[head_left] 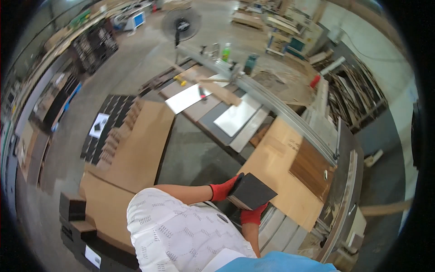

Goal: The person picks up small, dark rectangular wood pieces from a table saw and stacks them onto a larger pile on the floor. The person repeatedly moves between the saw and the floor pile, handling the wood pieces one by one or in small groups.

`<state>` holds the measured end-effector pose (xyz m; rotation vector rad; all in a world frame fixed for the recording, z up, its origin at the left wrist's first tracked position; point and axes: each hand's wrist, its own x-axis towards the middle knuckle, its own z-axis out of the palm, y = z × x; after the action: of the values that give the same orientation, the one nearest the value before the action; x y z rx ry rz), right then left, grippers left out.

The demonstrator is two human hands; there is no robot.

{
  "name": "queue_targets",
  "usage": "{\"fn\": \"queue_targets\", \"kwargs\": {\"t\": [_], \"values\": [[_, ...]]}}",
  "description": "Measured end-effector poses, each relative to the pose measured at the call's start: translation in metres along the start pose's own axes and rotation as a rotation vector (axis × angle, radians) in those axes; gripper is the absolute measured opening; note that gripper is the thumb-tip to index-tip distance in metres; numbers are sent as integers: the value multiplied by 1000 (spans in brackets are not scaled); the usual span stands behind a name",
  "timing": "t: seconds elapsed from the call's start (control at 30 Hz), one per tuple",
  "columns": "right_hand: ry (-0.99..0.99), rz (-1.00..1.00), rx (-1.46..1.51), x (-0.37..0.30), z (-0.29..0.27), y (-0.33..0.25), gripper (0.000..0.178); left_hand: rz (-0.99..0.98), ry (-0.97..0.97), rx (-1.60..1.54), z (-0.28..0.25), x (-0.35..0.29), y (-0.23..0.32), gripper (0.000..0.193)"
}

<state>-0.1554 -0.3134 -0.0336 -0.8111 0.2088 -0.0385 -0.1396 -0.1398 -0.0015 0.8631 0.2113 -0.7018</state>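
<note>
**Both gloves on the dark panel stack, right by the tan sheet**

So the dark panel stack overlaps the near-left edge of the tan sheet in view; can't tell if they touch. Left hand grips the stack's left side, right hand grips its lower right, looking a bit nearer the sheet. Top face is tilted and squarish, so no obvious long axis imo.

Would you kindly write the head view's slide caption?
Workshop scene: left hand and right hand, red-gloved, hold stacked dark panels.
</note>
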Motion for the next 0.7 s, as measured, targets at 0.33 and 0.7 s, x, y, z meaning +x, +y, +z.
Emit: {"fn": "queue_targets", "kwargs": {"t": [0.33, 0.7], "values": [[-412, 200, -631, -21, 90, 147, 49, 59, 226, -109, -178, -104, 20, 78], [-1368, -607, -1963, -48, 286, 312, 52, 380, 617, -432, -360, -236, 46, 67]]}}
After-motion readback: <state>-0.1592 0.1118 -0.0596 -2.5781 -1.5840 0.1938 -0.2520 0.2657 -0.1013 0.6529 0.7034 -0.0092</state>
